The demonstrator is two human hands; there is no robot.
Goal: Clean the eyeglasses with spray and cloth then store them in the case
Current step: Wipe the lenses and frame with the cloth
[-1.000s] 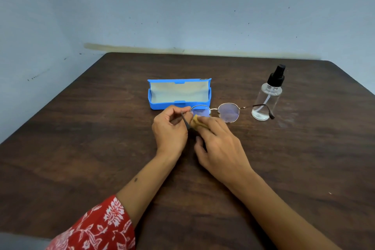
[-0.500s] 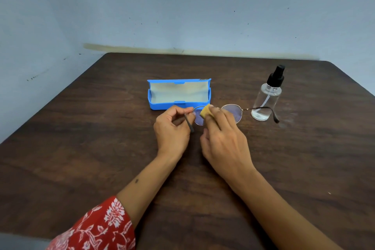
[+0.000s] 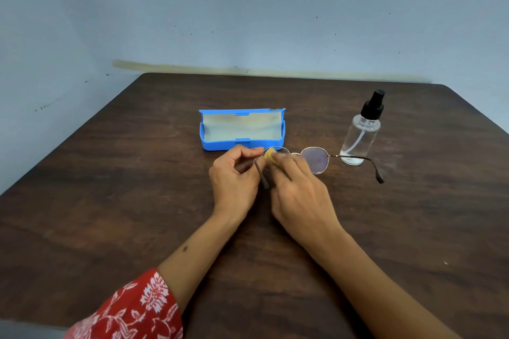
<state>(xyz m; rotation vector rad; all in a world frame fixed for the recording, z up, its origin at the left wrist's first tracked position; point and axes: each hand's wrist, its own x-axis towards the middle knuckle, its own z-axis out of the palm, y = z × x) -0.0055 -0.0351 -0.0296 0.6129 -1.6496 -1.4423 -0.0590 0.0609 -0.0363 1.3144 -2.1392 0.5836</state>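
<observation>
Eyeglasses [image 3: 316, 158] sit low over the table [image 3: 110, 201], left hand [image 3: 234, 179] pinching the frame's left end, right hand [image 3: 298, 190] pinching a yellow cloth [image 3: 269, 153] against the left lens. Beyond stand the open blue case [image 3: 242, 129] and spray bottle [image 3: 360, 135].

Eyeglasses [image 3: 316, 158]: thin gold wire frame, round lenses, dark temple tips; arms unfolded, held just in front of case, one arm stretching right past bottle base. Cloth [image 3: 269, 153]: small yellow wad, pressed on left lens. Spray bottle [image 3: 362, 132]: clear, black pump top, upright, little liquid, right of case. Case [image 3: 241, 129]: blue, pale lining, lid open, empty, on worktop [image 3: 110, 201] behind eyeglasses.
</observation>
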